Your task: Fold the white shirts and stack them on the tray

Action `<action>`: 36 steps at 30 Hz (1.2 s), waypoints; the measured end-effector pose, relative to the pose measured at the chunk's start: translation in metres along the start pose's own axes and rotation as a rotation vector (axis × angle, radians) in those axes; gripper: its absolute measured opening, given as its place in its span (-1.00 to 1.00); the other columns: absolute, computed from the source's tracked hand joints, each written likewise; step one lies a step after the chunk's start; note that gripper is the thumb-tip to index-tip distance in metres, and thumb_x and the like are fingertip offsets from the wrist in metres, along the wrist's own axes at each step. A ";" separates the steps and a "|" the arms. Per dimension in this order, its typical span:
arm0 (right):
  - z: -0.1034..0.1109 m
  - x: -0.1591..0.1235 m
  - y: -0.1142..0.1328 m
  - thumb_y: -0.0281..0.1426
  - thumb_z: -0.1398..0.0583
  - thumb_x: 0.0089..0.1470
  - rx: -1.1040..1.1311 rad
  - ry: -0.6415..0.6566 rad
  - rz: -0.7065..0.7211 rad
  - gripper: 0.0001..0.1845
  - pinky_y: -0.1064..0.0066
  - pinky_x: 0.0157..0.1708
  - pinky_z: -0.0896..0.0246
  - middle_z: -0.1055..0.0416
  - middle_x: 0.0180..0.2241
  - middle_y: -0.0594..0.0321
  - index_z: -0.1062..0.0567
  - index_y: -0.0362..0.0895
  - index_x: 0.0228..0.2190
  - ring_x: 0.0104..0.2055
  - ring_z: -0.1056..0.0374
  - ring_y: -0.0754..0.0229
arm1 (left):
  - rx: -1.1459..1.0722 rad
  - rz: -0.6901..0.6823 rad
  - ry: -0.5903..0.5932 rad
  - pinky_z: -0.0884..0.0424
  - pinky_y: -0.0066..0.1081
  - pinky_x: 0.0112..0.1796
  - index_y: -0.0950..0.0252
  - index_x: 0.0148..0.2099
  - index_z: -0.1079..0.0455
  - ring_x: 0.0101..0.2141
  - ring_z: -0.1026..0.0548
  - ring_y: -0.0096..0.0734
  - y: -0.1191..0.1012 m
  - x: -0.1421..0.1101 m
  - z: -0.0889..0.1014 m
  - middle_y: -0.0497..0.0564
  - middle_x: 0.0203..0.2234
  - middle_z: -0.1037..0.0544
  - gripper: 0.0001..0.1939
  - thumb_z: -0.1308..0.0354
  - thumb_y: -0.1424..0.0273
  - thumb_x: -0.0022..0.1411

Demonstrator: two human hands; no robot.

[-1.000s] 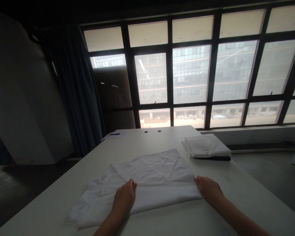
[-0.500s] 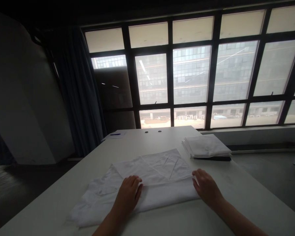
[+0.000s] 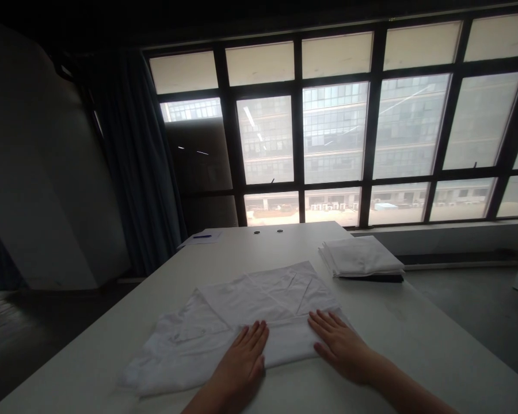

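Note:
A white garment (image 3: 259, 296), partly folded, lies spread across the near part of the table, with a folded-over band along its near side. My left hand (image 3: 246, 353) rests flat on that band near its middle, fingers stretched out. Toward the garment's right end my right hand (image 3: 339, 345) also lies flat on the band, fingers extended. Neither hand grips the cloth. The garment's left end is loose and wrinkled.
A stack of folded white cloth (image 3: 362, 256), with something dark beneath it, sits at the table's right edge. Paper with a blue pen (image 3: 202, 236) lies at the far left corner of the white table (image 3: 293, 241). Beyond are windows and a dark blue curtain (image 3: 142, 172).
Both hands have moved closer together over the garment's near band. Their fingers, curled at the cloth before, are now stretched flat on it. The garment's outline has barely changed.

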State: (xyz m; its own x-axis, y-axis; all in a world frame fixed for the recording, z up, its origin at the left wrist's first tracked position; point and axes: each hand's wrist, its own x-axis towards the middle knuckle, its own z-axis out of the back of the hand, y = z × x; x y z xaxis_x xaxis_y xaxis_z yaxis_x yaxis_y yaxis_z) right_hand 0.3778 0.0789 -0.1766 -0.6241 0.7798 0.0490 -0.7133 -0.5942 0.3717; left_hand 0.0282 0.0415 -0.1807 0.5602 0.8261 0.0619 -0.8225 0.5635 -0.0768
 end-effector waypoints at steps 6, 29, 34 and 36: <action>-0.002 -0.005 -0.005 0.08 0.14 0.32 -0.012 -0.014 -0.018 -0.27 0.00 0.41 0.49 0.25 0.41 0.27 0.07 0.05 0.38 0.45 0.33 -0.03 | 0.150 0.114 -0.103 -0.09 -0.19 0.31 0.15 0.47 0.28 0.36 -0.05 -0.22 0.065 -0.053 -0.020 -0.02 0.40 0.07 -0.38 0.20 0.26 0.48; 0.001 -0.007 -0.004 0.12 0.02 0.25 0.000 -0.058 -0.045 -0.24 0.02 0.40 0.33 0.11 0.39 0.24 -0.11 0.06 0.34 0.44 0.20 -0.02 | -0.135 0.697 -0.277 -0.37 -0.32 -0.24 0.16 -0.31 -0.30 -0.32 -0.54 -0.19 0.124 -0.156 0.029 -0.01 -0.39 -0.57 -0.62 0.17 0.06 0.36; -0.011 -0.001 -0.012 0.05 0.13 0.32 -0.074 -0.164 -0.166 -0.32 0.00 0.38 0.26 0.01 0.37 0.20 -0.22 0.01 0.30 0.41 0.11 -0.02 | -0.248 0.738 -0.271 -0.39 -0.33 -0.19 0.15 -0.17 -0.33 -0.25 -0.56 -0.21 0.124 -0.157 0.031 0.00 -0.29 -0.58 -0.71 0.17 0.18 0.37; -0.013 -0.001 -0.015 0.06 0.12 0.31 -0.092 -0.157 -0.178 -0.31 0.00 0.38 0.29 0.04 0.38 0.21 -0.19 0.02 0.31 0.42 0.13 -0.02 | -0.245 0.703 -0.241 -0.39 -0.34 -0.18 0.15 -0.22 -0.35 -0.25 -0.55 -0.22 0.122 -0.158 0.032 -0.02 -0.30 -0.57 -0.68 0.20 0.21 0.39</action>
State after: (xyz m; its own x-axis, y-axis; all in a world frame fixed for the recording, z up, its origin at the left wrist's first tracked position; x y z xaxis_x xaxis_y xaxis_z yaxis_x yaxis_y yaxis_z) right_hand 0.3855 0.0845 -0.1943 -0.4344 0.8904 0.1361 -0.8378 -0.4549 0.3021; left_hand -0.1643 -0.0206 -0.1684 -0.1439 0.9810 0.1299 -0.9154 -0.0821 -0.3941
